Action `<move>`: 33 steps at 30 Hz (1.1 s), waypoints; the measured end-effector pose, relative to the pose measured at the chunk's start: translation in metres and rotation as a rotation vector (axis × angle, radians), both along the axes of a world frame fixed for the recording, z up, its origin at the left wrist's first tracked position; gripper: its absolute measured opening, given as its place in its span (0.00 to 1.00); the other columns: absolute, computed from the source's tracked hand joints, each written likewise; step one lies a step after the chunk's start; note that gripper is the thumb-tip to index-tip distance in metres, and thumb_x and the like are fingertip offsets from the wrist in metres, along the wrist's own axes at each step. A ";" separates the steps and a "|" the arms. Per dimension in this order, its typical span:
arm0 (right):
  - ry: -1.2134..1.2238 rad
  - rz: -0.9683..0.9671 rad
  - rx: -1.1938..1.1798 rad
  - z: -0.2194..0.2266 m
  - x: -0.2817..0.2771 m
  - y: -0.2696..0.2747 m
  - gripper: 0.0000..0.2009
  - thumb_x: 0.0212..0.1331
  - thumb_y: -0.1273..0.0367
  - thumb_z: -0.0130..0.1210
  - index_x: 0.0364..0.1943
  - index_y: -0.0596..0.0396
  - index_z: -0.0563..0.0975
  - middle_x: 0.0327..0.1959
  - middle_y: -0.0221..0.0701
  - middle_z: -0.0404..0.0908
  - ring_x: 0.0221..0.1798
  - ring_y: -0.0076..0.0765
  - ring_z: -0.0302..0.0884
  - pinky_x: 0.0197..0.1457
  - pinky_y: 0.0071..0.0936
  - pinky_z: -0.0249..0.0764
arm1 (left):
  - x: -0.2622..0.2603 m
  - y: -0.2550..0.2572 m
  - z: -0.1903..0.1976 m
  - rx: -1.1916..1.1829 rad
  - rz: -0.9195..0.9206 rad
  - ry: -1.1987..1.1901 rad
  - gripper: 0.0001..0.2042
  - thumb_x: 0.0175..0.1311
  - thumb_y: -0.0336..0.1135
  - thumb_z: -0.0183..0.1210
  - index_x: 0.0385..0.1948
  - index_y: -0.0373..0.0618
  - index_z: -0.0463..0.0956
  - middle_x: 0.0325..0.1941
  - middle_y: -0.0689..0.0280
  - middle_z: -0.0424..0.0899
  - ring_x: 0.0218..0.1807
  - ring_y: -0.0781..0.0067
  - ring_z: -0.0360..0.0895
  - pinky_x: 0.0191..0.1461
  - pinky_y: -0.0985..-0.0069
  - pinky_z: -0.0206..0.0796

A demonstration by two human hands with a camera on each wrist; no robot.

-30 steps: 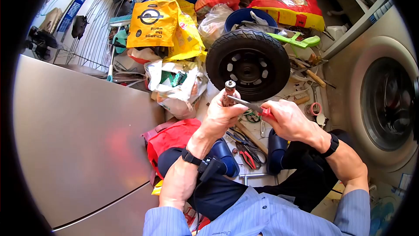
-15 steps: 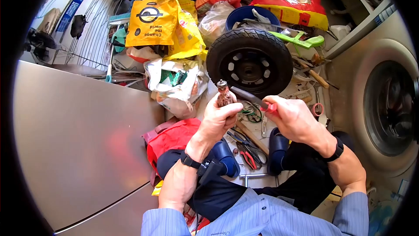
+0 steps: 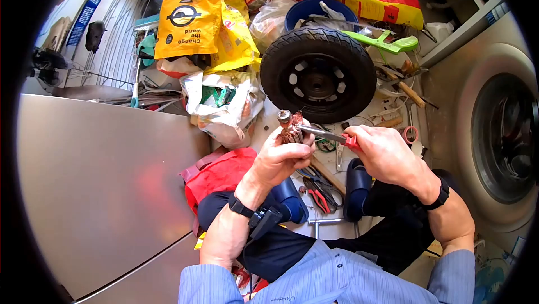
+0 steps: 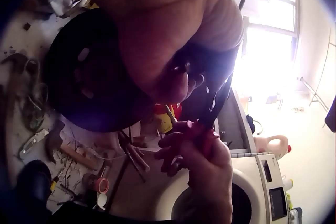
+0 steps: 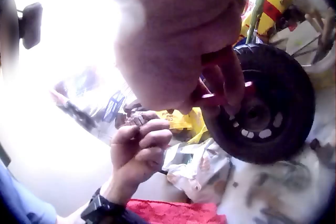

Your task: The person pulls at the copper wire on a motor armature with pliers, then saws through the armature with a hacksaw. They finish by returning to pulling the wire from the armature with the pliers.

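A: And here, a copper-wound metal part [image 3: 289, 133] is gripped in the left hand [image 3: 281, 160], with curled fingers wrapped round its lower portion and the thumb laid across!

B: Its metal-capped end is pointed upward, clear of the grip. And on the other side?

A: A red-handled tool [image 3: 331, 135] is clasped by the right hand [image 3: 384, 154], the red grip enclosed by curled fingers. The grey shaft is aimed leftward, straight at the copper!

B: Is contact made?

A: The tip is set right beside the windings; whether they are touched cannot be told. All of it is held up in the air, well above the floor [image 3: 272, 117].

B: Beyond the hands, a black-tyred wheel [image 3: 355, 82] is seen, flanked on its left by a white plastic bag [image 3: 199, 93] and a yellow bag [image 3: 188, 26].

A: Lower down, red-handled pliers [image 3: 318, 198] are spotted between two blue slippers [image 3: 357, 189], both worn by the person.

B: And at far right, a washing machine [image 3: 469, 101] is shown, with its round door faced toward the work.
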State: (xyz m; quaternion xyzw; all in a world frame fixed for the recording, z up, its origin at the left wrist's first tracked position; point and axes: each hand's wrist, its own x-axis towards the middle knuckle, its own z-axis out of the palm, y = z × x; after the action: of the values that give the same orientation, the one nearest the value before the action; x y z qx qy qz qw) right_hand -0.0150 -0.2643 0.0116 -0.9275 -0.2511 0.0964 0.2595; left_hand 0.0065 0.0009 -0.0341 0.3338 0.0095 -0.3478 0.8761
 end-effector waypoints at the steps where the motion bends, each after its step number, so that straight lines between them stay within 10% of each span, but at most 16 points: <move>1: -0.011 0.001 0.057 -0.002 -0.001 -0.001 0.11 0.62 0.73 0.56 0.48 0.59 0.76 0.36 0.44 0.84 0.41 0.56 0.85 0.42 0.48 0.81 | -0.002 0.000 -0.004 0.000 0.000 0.010 0.14 0.63 0.23 0.62 0.49 0.43 0.71 0.32 0.66 0.71 0.30 0.75 0.66 0.28 0.78 0.57; 8: 0.006 0.008 -0.031 -0.017 -0.011 -0.013 0.10 0.59 0.75 0.56 0.45 0.59 0.76 0.34 0.43 0.82 0.39 0.56 0.83 0.41 0.48 0.80 | -0.025 -0.006 -0.032 0.122 0.107 0.087 0.15 0.66 0.28 0.69 0.51 0.43 0.76 0.47 0.62 0.82 0.49 0.67 0.79 0.51 0.68 0.71; 33: 0.063 0.139 -0.197 -0.035 0.004 -0.019 0.13 0.59 0.71 0.60 0.48 0.56 0.76 0.33 0.33 0.79 0.35 0.44 0.81 0.34 0.39 0.79 | -0.035 -0.010 -0.056 0.144 0.010 0.436 0.15 0.66 0.25 0.65 0.53 0.44 0.75 0.41 0.64 0.84 0.42 0.72 0.81 0.39 0.72 0.71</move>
State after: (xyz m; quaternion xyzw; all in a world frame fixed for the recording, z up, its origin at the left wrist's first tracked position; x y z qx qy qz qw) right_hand -0.0110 -0.2836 -0.0232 -0.9254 -0.2959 0.1676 0.1674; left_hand -0.0290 -0.0087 -0.0901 0.3122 0.2249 -0.4060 0.8289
